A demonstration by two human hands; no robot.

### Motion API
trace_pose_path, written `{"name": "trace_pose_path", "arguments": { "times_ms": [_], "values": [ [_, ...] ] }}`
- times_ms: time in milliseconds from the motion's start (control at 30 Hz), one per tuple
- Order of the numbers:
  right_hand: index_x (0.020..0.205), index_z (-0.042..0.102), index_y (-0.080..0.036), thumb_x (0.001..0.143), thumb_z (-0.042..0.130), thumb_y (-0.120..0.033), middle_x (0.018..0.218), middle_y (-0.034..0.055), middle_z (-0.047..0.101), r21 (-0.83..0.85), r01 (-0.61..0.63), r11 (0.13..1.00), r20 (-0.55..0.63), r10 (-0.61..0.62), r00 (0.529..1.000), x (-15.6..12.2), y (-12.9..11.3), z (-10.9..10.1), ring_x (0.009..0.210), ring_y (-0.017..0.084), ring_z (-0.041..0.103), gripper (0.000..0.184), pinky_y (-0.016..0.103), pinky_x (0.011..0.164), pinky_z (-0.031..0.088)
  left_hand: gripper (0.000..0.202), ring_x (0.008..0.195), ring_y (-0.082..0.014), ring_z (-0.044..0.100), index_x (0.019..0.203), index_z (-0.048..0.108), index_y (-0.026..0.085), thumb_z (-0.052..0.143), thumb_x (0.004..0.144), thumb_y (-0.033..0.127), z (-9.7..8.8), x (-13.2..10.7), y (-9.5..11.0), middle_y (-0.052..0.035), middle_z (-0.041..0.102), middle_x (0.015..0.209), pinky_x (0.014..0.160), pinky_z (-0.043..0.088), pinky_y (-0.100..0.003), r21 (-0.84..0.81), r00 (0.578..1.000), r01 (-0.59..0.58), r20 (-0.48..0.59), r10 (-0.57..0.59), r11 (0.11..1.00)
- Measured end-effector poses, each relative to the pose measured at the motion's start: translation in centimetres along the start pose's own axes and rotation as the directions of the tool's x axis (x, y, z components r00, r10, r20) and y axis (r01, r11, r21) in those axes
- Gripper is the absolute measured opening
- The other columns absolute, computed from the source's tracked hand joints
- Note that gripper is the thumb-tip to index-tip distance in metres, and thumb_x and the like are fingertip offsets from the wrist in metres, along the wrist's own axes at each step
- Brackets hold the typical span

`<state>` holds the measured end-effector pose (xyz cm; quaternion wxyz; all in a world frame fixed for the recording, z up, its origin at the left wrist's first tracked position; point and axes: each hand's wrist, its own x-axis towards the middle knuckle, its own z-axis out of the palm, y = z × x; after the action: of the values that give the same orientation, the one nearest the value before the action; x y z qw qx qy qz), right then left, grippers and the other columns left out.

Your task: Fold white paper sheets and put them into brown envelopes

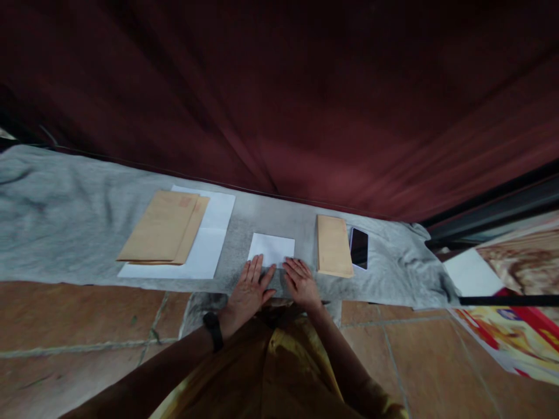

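A folded white sheet of paper lies on the grey cloth in front of me. My left hand lies flat with fingers stretched out, its fingertips on the sheet's near left edge. My right hand rests flat beside it, fingers spread, touching the sheet's near right corner. A black band sits on my left wrist. Neither hand holds anything.
To the left, brown envelopes lie on white sheets. To the right lie another stack of brown envelopes and a dark phone. A dark red curtain hangs behind. Tiled floor lies nearer me, with colourful printed material at the right.
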<state>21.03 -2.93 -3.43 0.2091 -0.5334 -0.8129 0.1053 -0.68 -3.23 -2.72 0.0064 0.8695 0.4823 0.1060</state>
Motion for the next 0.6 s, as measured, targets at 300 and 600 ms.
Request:
{"name": "trace_pose_path", "arguments": {
  "times_ms": [300,600],
  "values": [
    [0.141,0.060,-0.018,0.104,0.042,-0.024,0.147,0.0071,0.059,-0.058,-0.028,0.998,0.040,0.031,0.999,-1.8,0.3,-1.5,0.141,0.021,0.049,0.042,0.046,0.123,0.033,0.071,0.154,-0.0374,0.020,0.158,0.036,0.021,0.059,0.094,0.044,0.1,-0.1,0.1,-0.0200,0.020,0.168,0.123,0.027,-0.056,0.006,1.000,0.009,0.004,-0.009,1.000],
    [0.148,0.053,-0.027,0.103,0.052,-0.035,0.163,0.0089,0.038,-0.153,0.056,0.987,0.025,-0.053,0.998,-0.4,-0.4,-0.7,0.149,0.027,0.038,0.046,0.050,0.121,0.035,0.069,0.153,-0.0378,0.025,0.154,0.042,0.023,0.060,0.093,0.050,0.2,-0.1,-0.2,-0.0192,0.026,0.167,0.122,0.029,-0.055,0.030,1.000,0.001,-0.003,-0.001,1.000]
  ]
}}
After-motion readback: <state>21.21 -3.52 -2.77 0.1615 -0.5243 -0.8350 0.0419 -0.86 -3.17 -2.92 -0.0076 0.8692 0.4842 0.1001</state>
